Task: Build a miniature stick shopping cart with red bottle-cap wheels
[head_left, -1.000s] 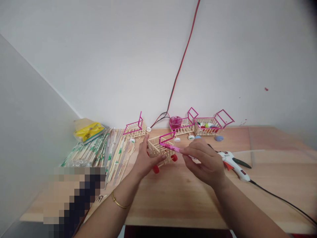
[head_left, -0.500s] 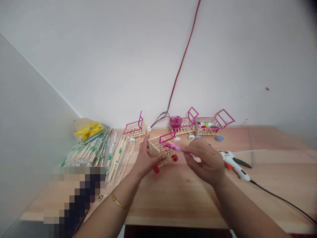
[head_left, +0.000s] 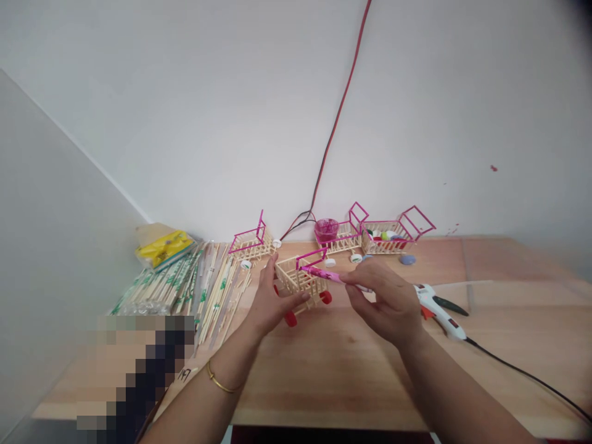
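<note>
A small cart made of pale sticks, with a pink handle frame and red wheels, stands on the wooden table. My left hand grips the cart's near side, thumb under its base. My right hand pinches a pink stick whose tip reaches the cart's top rim.
A white glue gun with a black cord lies right of my right hand. Bundles of wrapped chopsticks and a yellow packet lie at the left. Three more stick carts, a pink cup and loose bottle caps line the wall.
My right hand and the pink stick shifted slightly up and right along the cart's rim. The left hand keeps its hold on the cart.
</note>
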{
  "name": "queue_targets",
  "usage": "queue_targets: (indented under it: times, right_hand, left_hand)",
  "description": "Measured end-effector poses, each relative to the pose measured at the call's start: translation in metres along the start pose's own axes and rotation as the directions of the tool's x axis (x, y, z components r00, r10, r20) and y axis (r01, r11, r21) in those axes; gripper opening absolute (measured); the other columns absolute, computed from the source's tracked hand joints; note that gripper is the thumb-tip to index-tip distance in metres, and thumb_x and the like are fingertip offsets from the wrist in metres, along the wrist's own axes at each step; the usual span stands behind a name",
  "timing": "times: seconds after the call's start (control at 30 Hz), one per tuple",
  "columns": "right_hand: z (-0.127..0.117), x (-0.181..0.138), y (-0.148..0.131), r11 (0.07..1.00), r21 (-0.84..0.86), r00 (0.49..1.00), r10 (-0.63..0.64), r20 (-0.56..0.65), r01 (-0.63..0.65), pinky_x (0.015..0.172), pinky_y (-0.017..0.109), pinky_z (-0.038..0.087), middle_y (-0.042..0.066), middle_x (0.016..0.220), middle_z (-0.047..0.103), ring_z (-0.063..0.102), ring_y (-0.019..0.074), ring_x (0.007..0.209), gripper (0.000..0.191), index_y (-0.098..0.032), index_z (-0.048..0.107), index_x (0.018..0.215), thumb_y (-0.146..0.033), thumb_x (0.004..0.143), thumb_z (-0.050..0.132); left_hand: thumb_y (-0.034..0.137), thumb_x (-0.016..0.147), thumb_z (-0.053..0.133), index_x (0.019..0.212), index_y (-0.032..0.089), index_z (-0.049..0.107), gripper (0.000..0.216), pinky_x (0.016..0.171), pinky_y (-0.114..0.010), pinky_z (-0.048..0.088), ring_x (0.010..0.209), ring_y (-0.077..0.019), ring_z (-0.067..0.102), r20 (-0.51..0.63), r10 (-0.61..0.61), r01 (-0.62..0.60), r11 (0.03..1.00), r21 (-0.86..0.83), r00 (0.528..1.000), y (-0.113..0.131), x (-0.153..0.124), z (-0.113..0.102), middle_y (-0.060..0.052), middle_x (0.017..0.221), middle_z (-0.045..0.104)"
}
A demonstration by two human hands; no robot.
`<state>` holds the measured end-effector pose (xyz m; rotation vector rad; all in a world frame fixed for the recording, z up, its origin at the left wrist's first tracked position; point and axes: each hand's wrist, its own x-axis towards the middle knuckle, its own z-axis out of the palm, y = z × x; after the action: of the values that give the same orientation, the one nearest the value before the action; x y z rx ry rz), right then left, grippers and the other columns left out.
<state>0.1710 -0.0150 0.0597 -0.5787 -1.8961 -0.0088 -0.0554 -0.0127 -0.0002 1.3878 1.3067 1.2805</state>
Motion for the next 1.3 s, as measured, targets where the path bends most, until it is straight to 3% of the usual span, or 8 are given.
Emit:
queue_targets:
  times: [1.3]
  right_hand:
    - [-0.0011,-0.0007,0.0046,0.996,0.083,0.999,0.029,0.031,-0.032,0.068,0.032,0.048,0.003,0.081,0.066,0.061,0.0161,0.074,0.030,-0.022,0.064,0.099,-0.001,0.078,0.062]
  left_hand:
    - [0.036,0.057,0.087,0.151,0.028,0.025,0.113,0.107,-0.047,0.038,0.129,-0.0315,0.047,0.025,-0.011,0.012,1.000,-0.021,1.000,0.0012,0.0003,-0.0002,-0.013,0.139,0.047]
